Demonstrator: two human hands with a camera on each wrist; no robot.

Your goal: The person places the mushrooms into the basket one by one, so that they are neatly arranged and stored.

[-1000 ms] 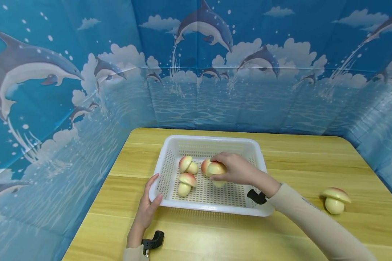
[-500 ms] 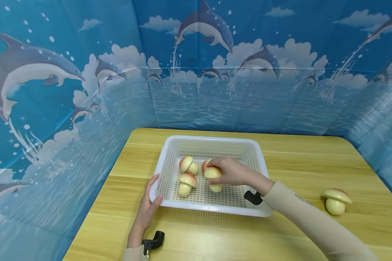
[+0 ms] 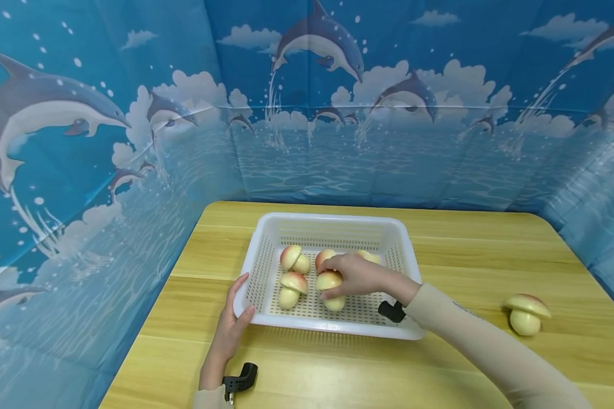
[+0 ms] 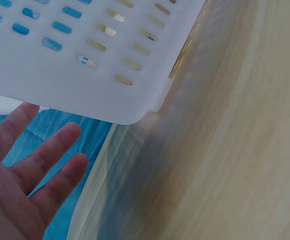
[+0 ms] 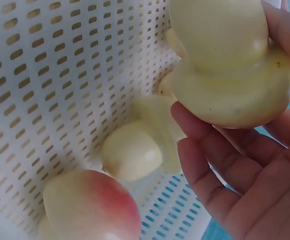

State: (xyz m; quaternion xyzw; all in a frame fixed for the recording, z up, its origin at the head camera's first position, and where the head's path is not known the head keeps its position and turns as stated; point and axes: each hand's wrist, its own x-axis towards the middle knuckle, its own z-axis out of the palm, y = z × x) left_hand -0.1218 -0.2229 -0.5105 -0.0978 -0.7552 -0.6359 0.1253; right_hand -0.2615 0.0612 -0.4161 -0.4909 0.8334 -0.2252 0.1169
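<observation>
Head view: the right hand (image 3: 358, 276) grips a yellow, red-tinged, mushroom-shaped object (image 3: 328, 280) inside a white perforated plastic basket (image 3: 327, 325), whose left end the left hand (image 3: 229, 329) touches. Left wrist view: that hand's fingers lie straight and spread. Right wrist view: fingers hold the object near similar mushroom shapes (image 5: 132, 152)

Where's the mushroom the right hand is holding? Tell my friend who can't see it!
Find the white basket on the wooden table. Inside, the right hand grips a pale yellow mushroom by its cap, stem toward the basket's near side. It's the only mushroom in a hand.
</observation>
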